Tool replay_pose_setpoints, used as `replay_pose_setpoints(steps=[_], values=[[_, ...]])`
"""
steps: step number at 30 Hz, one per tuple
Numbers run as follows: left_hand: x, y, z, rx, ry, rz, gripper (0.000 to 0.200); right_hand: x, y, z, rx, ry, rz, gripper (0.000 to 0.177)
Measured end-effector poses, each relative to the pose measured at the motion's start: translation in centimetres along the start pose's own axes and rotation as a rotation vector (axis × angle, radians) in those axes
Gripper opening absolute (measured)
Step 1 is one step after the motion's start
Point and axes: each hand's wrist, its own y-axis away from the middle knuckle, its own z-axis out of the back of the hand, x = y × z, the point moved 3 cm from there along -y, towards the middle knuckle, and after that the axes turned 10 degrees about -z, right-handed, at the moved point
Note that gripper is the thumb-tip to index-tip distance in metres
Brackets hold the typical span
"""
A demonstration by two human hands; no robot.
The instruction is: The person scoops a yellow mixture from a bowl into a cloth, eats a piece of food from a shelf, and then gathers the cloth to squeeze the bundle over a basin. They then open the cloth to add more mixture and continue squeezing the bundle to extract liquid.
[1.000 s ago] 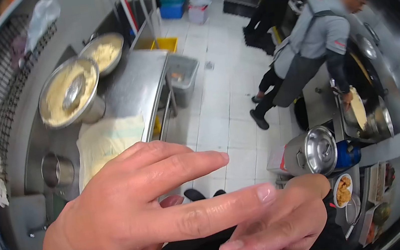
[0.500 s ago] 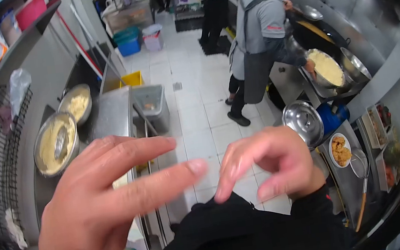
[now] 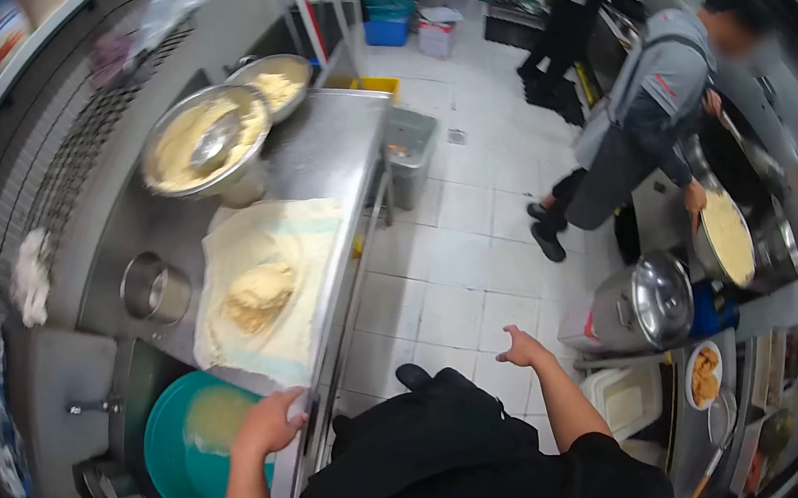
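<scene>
Lowered since earlier: left hand [image 3: 271,422], grip unclear, on worktop [image 3: 330,147] edge by teal basin [image 3: 174,450]; right hand [image 3: 523,346] spread, empty, over tiled floor [image 3: 451,262]; floured cloth [image 3: 286,234], bowls [image 3: 203,139] beyond.

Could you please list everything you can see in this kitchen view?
table: 1, steel, left
bowls: 2, steel, pale mix, table's far end
cloth: 1, cream, mid-table, under dough
cup: 1, steel, left of cloth
basin: 1, teal, near end
rag: 1, white, on wall grid
bin: 1, grey, floor beside table
pot: 1, steel, lidded, right
plate: 1, white, fried food, lower right
people: 2, grey tops, right side
left grip: 1, bare, on table edge by basin
right grip: 1, bare, open, over floor
</scene>
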Motion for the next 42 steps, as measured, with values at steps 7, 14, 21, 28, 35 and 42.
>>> replay_pose_setpoints(steps=[7,14,21,28,35,42], values=[[10.0,12.1,-6.0,-0.116,0.257,0.045,0.054,19.5,5.1,-0.7,0.168,0.141,0.227,0.048],[24.0,18.8,-4.3,-0.46,0.155,0.353,0.045,41.3,17.5,-7.5,0.323,0.168,0.818,0.029],[28.8,16.3,-3.4,-0.739,0.448,0.311,0.028,51.1,25.0,-19.3,0.337,0.545,1.116,0.043],[43.6,19.5,5.5,-1.383,-0.257,0.338,0.038,58.0,25.7,-25.7,0.621,0.281,0.994,0.046],[52.8,17.8,1.8,-1.268,-0.031,0.435,0.03,72.8,27.2,-31.0,0.95,-0.738,0.685,0.027],[48.3,17.8,-0.6,-1.245,0.119,0.328,0.024,78.7,28.3,-34.6,1.072,-0.837,0.591,0.012]])
